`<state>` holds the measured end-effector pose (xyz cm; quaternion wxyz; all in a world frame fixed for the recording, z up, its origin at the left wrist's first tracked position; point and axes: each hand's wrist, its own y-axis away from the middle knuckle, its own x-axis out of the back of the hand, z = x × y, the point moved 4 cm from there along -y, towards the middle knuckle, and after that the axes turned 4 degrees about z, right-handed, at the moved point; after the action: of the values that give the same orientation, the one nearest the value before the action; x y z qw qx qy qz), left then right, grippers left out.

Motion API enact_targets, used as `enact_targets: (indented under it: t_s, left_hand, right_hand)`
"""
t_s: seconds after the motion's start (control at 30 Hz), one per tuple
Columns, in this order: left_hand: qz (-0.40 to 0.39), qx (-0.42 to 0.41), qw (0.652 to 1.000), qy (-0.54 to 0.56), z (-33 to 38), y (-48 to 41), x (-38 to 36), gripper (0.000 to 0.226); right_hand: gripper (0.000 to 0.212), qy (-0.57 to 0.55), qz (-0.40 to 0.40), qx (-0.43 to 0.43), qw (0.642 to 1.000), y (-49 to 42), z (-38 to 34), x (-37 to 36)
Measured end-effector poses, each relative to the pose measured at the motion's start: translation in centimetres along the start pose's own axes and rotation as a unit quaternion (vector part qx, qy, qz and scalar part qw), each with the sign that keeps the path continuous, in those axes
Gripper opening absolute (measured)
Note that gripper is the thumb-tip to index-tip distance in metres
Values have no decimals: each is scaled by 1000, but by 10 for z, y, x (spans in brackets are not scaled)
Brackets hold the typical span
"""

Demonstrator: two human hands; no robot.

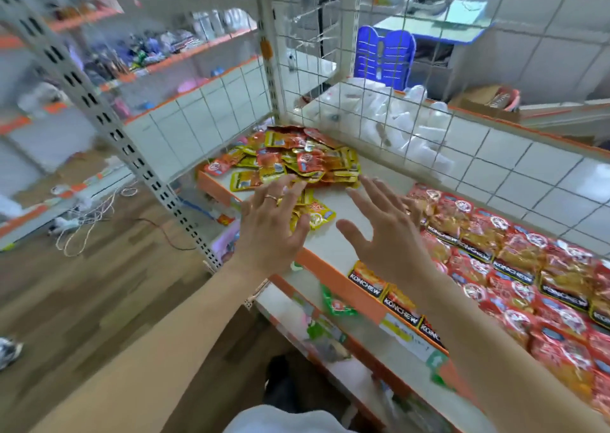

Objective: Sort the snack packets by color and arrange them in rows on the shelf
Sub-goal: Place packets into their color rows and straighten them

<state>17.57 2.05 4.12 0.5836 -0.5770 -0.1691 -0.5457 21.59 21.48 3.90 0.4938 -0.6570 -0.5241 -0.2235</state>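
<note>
Sorting goes best if left hand point(274, 224) and right hand point(386, 234), fingers point(379, 198) spread and empty, draw yellow foil packets point(315, 216) from the mixed red-and-yellow pile point(297, 158).

Head view — down over shelf point(333, 241)

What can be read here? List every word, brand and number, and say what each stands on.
"KONCHEW": black band on the red packets in rows, repeated on many of them.
"KONCHEW": front-edge packets, same black band.
Loose pile of yellow and red packets: print too blurred to read.
Shelf-edge label: too blurred.
Cardboard box in the background: lettering unreadable.
Numbers: none legible.
</note>
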Motion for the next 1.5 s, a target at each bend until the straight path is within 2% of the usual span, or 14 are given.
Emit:
enact_targets:
  t_s: [0.23, 0.4, 0.6, 0.83, 0.97, 1.2, 1.37, 1.5]
  left_hand:
    - [11, 52, 999, -1, -36, 11, 11, 46]
    - [3, 69, 998, 14, -60, 6, 6, 50]
    - [-29, 67, 997, 19, -107, -23, -10, 54]
    - [-21, 75, 996, 33, -167, -58, -28, 50]
    - [-58, 87, 994, 44, -199, -75, -44, 53]
    - [-104, 70, 991, 44, -228, -119, -63, 57]
    - [-144, 42, 988, 47, -232, -147, -86, 48]
    - [-132, -3, 990, 49, -222, -165, -94, 45]
  right_hand:
    - [57, -13, -19, 27, 999, -13, -22, -17]
    - [58, -2, -41, 20, 999, -30, -26, -38]
    - [64, 0, -43, 10, 999, -67, -44, -69]
    - [59, 12, -73, -11, 997, -110, -65, -114]
    - [54, 33, -90, -25, 995, -129, -70, -139]
    - [54, 59, -128, -70, 988, -169, -67, -165]
    - [49, 67, -112, -115, 985, -178, -59, -174]
    - [45, 80, -97, -139, 982, -176, -53, -175]
